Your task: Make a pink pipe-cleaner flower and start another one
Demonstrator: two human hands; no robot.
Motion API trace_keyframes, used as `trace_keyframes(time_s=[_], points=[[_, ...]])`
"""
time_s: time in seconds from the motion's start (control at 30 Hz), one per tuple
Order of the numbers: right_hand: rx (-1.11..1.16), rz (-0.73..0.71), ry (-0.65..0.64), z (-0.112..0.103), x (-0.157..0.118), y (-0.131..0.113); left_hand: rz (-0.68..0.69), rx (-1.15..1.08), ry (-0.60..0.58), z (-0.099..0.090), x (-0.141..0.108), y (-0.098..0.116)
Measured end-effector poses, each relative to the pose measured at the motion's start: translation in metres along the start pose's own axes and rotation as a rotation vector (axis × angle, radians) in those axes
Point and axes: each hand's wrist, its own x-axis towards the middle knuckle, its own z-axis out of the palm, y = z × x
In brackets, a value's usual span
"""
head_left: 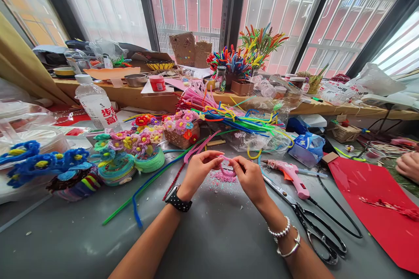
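A pink fuzzy pipe cleaner, bent into a loop, is held up between both hands above the grey table. My left hand pinches its left side with thumb and index finger. The right side is pinched by my right hand, close by. Pink fluff and tiny coloured bits are scattered on the table below the loop. Right of my right hand lies a pink glue gun, with black-handled scissors in front of it. Green and blue pipe cleaners lie left of my left hand.
Pipe-cleaner flower pots and a water bottle stand at the left. A heap of colourful pipe cleaners lies behind my hands. At the right are a red sheet, a blue packet and another person's hand.
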Motion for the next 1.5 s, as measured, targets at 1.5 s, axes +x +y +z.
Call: trace_keyframes(time_s=[1.5], points=[[-0.094, -0.135, 0.016, 0.0057, -0.0039, 0.0038, -0.265, -0.512, 0.031, -0.0074, 0.0040, -0.0049]])
